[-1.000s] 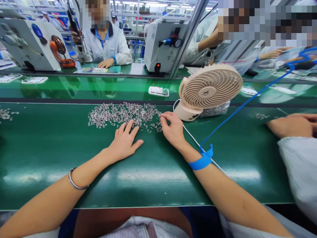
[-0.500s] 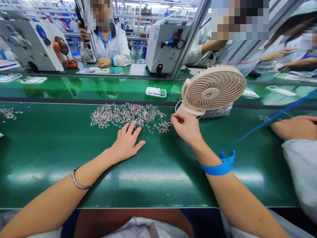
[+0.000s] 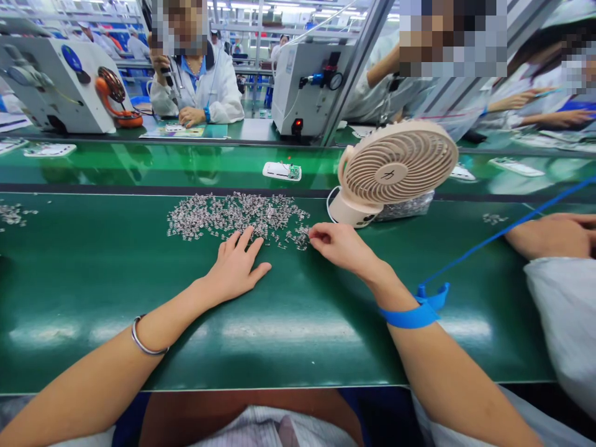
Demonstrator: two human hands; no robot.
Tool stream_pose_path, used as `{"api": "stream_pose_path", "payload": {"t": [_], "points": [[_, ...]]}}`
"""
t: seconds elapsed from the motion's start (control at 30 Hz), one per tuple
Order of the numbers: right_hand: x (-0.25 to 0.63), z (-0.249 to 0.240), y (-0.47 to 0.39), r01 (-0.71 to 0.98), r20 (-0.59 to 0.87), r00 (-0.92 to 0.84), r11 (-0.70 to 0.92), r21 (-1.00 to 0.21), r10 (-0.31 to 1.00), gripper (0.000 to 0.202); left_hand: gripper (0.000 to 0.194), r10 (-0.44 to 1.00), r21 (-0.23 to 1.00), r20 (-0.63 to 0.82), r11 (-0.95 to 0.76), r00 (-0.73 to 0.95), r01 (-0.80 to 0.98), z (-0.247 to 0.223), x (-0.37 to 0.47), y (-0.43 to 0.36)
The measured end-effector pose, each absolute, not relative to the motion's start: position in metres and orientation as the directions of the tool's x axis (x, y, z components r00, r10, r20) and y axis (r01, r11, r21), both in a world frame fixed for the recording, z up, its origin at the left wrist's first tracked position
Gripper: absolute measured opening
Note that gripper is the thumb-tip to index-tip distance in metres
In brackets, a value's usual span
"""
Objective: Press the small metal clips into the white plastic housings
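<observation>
A loose pile of tiny shiny metal parts (image 3: pixel 223 214) lies spread on the green tabletop (image 3: pixel 279 341). My left hand (image 3: pixel 238 267) rests palm down at the pile's near edge, fingers stretched and spread, fingertips touching the closest parts. At the pile's right end, my right hand (image 3: pixel 342 245) has thumb and forefinger brought together in a pinch by a few scattered parts. Whatever sits between those fingertips is too small to make out. Just beyond the right hand stands a beige desk fan (image 3: pixel 391 174).
Behind the fan's base is a clear bag of small parts (image 3: pixel 407 206). A white casing with a green circuit board (image 3: pixel 282 171) lies on the green strip beyond. A blue cord (image 3: pixel 503 233) runs from my right wristband. A neighbour's hand (image 3: pixel 549 236) rests at right.
My right hand has come down and slightly left, from beside the fan's base to the pile's right end, still pinched. My left hand stays spread in place. The view has shifted slightly.
</observation>
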State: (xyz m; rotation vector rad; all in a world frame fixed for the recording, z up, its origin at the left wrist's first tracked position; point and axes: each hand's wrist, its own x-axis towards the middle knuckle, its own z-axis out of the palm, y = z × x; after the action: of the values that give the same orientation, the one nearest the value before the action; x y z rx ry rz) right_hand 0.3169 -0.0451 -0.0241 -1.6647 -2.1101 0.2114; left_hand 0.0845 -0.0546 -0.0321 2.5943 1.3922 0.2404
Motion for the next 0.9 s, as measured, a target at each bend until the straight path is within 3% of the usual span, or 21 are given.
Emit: {"api": "stream_pose_path", "payload": {"t": [0.17, 0.33, 0.53, 0.73, 0.9], "points": [[0.321, -0.027, -0.044, 0.881, 0.328, -0.077, 0.219, -0.42, 0.941, 0.017, 0.053, 0.836, 0.237, 0.05, -0.542, 0.547, 0.806, -0.032, 0.084, -0.055], [0.32, -0.046, -0.037, 0.911, 0.407, -0.058, 0.215, -0.353, 0.912, 0.026, 0.053, 0.833, 0.238, 0.046, -0.545, 0.551, 0.804, -0.032, 0.084, -0.054], [0.317, -0.058, -0.03, 0.907, 0.437, -0.047, 0.222, -0.359, 0.898, 0.02, 0.053, 0.835, 0.226, 0.047, -0.543, 0.547, 0.809, -0.03, 0.085, -0.055], [0.313, -0.047, -0.034, 0.821, 0.55, 0.044, 0.284, -0.496, 0.834, 0.017, 0.054, 0.834, 0.246, 0.049, -0.544, 0.55, 0.802, -0.031, 0.084, -0.054], [0.306, -0.04, -0.039, 0.66, 0.481, 0.203, 0.243, -0.711, 0.853, 0.013, 0.052, 0.838, 0.256, 0.122, -0.545, 0.532, 0.799, -0.035, 0.083, -0.054]]}}
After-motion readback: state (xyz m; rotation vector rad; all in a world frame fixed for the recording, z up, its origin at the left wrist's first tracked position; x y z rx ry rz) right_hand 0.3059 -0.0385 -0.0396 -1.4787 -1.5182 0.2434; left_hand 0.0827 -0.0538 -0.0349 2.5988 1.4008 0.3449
